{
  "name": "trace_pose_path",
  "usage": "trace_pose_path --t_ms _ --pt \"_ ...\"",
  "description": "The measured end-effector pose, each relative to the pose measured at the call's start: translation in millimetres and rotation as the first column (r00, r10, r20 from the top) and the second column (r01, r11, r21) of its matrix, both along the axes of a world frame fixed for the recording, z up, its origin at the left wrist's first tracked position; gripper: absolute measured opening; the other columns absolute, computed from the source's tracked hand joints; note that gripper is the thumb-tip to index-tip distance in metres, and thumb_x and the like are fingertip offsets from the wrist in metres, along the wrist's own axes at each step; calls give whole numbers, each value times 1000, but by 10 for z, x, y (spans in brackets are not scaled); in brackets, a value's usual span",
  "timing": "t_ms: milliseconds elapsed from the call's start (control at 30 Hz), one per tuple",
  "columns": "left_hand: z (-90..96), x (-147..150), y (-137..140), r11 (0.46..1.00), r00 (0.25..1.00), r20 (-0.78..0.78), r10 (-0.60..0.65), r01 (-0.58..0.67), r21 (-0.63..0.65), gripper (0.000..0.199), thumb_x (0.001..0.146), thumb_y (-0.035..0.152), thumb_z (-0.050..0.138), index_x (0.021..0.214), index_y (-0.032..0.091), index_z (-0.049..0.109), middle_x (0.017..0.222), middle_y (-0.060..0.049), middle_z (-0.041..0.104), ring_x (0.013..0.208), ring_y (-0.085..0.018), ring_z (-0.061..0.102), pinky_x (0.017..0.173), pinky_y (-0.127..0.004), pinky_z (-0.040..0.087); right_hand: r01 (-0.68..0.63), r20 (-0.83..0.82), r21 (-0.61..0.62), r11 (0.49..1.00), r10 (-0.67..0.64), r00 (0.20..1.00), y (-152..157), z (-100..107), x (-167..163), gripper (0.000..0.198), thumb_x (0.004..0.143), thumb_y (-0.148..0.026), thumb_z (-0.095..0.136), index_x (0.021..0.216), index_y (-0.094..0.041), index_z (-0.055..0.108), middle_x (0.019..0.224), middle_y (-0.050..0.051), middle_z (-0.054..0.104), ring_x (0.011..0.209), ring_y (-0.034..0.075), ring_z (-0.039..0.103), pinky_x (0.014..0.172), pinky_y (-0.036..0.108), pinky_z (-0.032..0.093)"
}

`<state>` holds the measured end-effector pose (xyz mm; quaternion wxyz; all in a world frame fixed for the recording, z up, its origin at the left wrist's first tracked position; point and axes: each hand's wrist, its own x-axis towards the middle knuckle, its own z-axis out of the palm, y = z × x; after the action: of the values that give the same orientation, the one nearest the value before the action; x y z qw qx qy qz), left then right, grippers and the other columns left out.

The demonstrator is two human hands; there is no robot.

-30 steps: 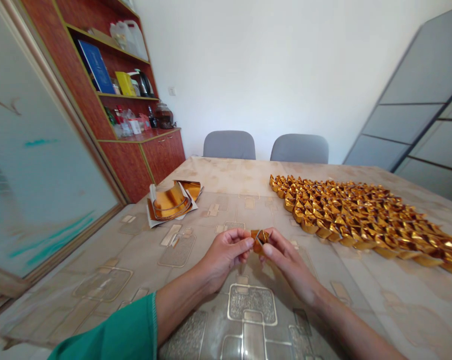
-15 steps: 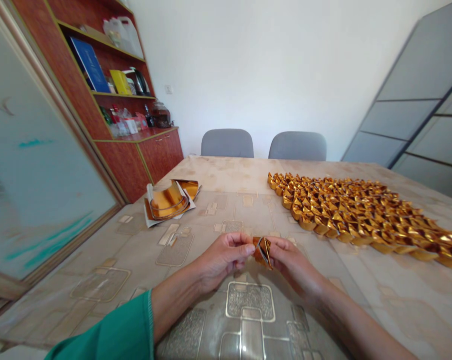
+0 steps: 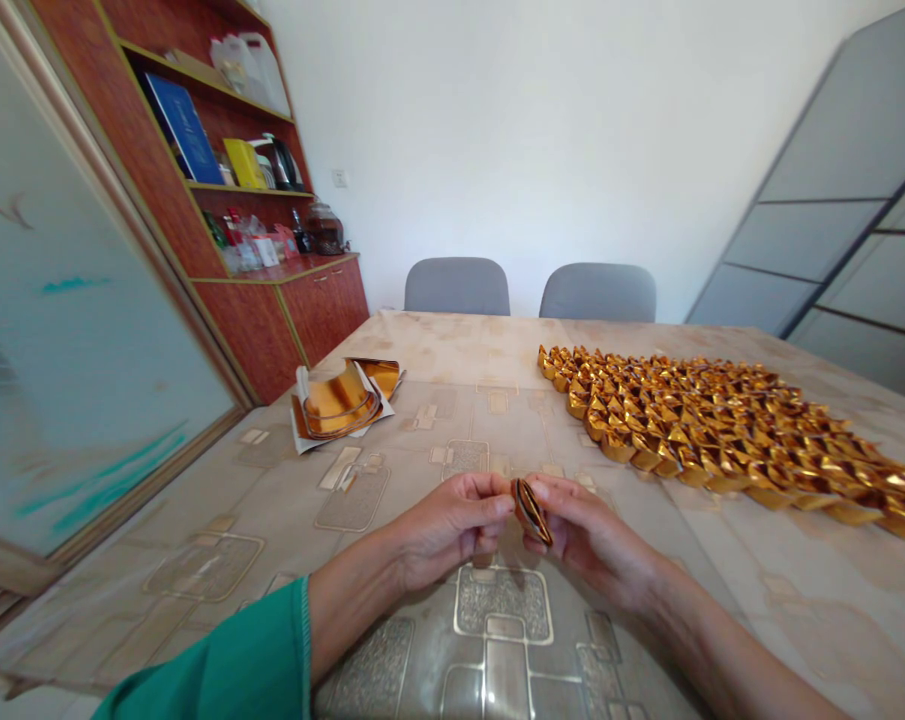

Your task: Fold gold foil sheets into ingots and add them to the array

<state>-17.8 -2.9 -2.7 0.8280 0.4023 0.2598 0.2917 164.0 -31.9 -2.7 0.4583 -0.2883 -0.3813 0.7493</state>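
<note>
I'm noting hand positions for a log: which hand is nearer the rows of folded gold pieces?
Right. The right hand is apart from the gold rows, toward their near left; the left hand is farther left, across the small gold piece both hold.

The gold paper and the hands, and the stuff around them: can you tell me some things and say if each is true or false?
1. The left hand and the right hand hold one small gold piece. True.
2. Two grey chairs stand at the far side of the table. True.
3. The curled gold sheets lie on the right. False: the curled gold sheets lie on the left; the folded gold shapes are on the right.
4. The left sleeve is red. False: the left sleeve is green.
</note>
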Motion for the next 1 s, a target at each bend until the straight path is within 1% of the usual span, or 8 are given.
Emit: trace_pose_path --t_ms 67,133,233,500,667,767,900,1000 --pt "10 -2 -7 999 1000 20 -17 18 -51 30 66 29 86 78 13 64 66 3 50 54 -5 40 52 -19 27 -99 -60 -8 995 99 993 -5 19 17 29 83 -36 72 65 -16 62 50 -6 45 45 7 32 44 18 29" --pt "21 -8 -10 997 999 39 -20 23 -76 31 65 29 87 77 13 63 66 4 49 54 -5 40 53 -19 29 -173 -118 -4 985 171 978 -2 19 36 26 86 -36 69 70 -16 64 44 -9 39 39 5 22 39 17 23" --pt "30 -18 -9 997 998 47 -40 43 -70 34 63 30 87 77 13 62 66 4 49 54 -5 40 54 -20 30 -208 -168 -3 978 204 964 7 -5 55 21 88 -35 67 83 -14 67 41 -12 37 36 3 15 36 15 19" --pt "66 2 -47 996 999 45 -24 27 -88 32 65 27 86 80 14 61 69 4 50 58 -6 41 55 -19 30 -221 -208 -59 974 204 956 16 32 64 19 85 -27 70 74 -14 62 40 -13 33 35 3 13 33 13 18" --pt "69 34 -53 994 991 130 -9 24 -111 30 67 26 85 76 13 59 60 7 40 50 -4 27 46 -18 18 -180 -186 -42 983 170 968 2 72 60 23 84 -29 72 71 -15 59 41 -13 32 36 3 14 34 13 19" --pt "61 44 -57 991 986 168 6 16 -132 28 68 23 84 75 13 59 58 8 35 48 -3 23 44 -16 16 -158 -168 -27 987 151 974 1 68 51 28 83 -30 72 66 -16 55 41 -13 31 36 3 14 34 13 19" --pt "46 61 -70 982 976 215 45 -4 -189 27 66 18 84 75 12 59 57 8 35 45 -1 24 41 -13 16 -149 -150 -30 988 143 978 9 49 44 32 83 -32 72 64 -17 52 41 -13 30 36 3 15 34 14 18" --pt "35 73 -76 973 968 239 83 -27 -229 26 65 14 84 78 12 61 60 7 41 45 0 30 42 -12 19 -144 -113 -42 989 138 984 10 39 37 31 83 -34 73 65 -17 53 40 -13 31 36 3 15 35 15 17"
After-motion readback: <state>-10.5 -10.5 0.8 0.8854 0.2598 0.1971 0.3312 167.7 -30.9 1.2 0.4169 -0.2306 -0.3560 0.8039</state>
